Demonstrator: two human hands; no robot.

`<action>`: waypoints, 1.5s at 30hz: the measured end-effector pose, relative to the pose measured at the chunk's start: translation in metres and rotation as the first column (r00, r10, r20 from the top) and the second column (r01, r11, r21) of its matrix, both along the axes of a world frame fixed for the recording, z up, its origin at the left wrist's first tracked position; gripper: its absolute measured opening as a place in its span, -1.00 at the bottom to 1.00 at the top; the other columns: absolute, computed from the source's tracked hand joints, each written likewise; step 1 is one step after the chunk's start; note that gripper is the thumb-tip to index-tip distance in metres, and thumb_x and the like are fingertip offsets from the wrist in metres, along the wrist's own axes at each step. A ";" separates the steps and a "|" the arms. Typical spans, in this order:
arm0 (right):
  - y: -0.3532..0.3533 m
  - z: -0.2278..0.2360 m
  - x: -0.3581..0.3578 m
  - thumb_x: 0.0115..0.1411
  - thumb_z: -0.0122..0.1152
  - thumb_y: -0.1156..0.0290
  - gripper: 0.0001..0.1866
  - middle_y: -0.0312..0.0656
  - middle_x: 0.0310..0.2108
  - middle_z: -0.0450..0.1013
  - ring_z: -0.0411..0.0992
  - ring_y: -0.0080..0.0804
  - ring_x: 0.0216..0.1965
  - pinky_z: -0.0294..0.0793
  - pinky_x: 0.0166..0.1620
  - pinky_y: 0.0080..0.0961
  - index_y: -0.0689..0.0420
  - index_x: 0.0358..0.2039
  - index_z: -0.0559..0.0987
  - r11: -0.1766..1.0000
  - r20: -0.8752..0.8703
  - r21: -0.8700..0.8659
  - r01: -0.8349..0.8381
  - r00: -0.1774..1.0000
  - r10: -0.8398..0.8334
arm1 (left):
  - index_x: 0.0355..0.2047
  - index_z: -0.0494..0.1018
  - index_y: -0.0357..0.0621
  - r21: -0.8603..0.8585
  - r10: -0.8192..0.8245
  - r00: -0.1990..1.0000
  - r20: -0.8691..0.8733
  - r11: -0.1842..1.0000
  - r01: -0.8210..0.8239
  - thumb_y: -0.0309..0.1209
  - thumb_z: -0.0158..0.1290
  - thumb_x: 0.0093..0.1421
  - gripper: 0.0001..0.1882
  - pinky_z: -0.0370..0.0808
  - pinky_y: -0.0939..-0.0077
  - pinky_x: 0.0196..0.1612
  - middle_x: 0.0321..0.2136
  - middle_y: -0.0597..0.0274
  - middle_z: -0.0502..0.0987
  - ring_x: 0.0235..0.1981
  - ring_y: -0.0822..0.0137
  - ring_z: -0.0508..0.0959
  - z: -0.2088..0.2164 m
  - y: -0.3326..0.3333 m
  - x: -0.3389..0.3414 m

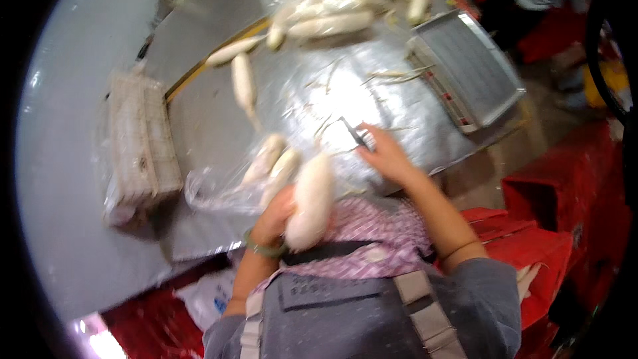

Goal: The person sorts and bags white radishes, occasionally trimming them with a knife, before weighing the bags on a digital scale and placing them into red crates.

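Close to my body, my left hand (276,217) is wrapped round a large white radish (313,203) held upright. My right hand (385,154) grips a small knife (353,133) with a dark handle, above the shiny tabletop; glare blurs its blade. The knife and the radish are apart. Just beyond my left hand, more white radishes (282,169) lie on or beside a clear plastic bag (222,189). A single radish (244,84) with a thin root rests farther off on the table.
A plastic-wrapped pale crate or bundle (141,143) stands at the left. Bagged radishes (335,0) are heaped at the far side. On the right sits a grey metal tray or scale (470,66). Trimmed roots (395,74) litter the metal tabletop (319,103). Red crates (558,193) flank my right side.
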State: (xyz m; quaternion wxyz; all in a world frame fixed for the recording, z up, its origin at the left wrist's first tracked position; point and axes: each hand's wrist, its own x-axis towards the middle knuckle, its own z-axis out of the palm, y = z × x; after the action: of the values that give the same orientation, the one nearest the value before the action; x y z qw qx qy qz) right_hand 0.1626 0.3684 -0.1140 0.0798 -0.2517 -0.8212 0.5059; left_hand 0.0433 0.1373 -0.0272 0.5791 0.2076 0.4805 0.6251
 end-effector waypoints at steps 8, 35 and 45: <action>-0.055 0.090 -0.017 0.34 -0.01 0.18 -0.52 -0.18 0.05 0.37 0.30 -0.48 0.08 0.25 0.14 -0.51 0.19 0.17 0.33 0.558 -0.597 -0.667 -0.493 0.802 -0.005 | -0.33 0.39 -0.29 -0.052 0.206 0.969 -0.136 0.975 -0.215 0.07 -0.26 0.16 -0.41 0.45 0.42 -0.53 -0.58 0.07 0.47 -0.60 0.25 0.48 0.044 0.022 0.024; -0.106 0.038 -0.016 0.14 0.26 0.24 -0.21 -0.08 0.08 0.32 0.30 -0.31 0.10 0.31 0.13 -0.36 0.16 0.29 0.09 0.625 -0.416 -0.637 -0.452 0.884 0.215 | -0.18 0.37 -0.25 0.237 0.537 0.824 0.180 0.789 -0.566 0.11 -0.31 0.24 -0.39 0.46 0.32 -0.34 -0.45 0.12 0.46 -0.46 0.24 0.47 0.007 0.022 -0.031; -0.095 0.046 0.004 -0.11 0.45 0.16 -0.21 -0.05 -0.12 0.45 0.42 -0.30 -0.09 0.41 -0.01 -0.35 0.15 0.11 0.32 0.940 -0.216 -0.291 -0.179 0.969 0.117 | -0.08 0.34 -0.33 0.232 0.643 0.722 0.255 0.684 -0.692 -0.03 -0.12 0.20 -0.45 0.46 0.12 0.01 -0.19 -0.09 0.52 -0.13 0.00 0.54 0.002 0.035 -0.014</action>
State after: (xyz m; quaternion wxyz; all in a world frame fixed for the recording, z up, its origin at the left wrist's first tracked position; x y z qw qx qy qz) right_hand 0.1669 0.2735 -0.0676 0.0813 -0.1475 -0.7371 0.6545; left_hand 0.0294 0.1725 -0.0255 0.3055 0.0576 0.3722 0.8745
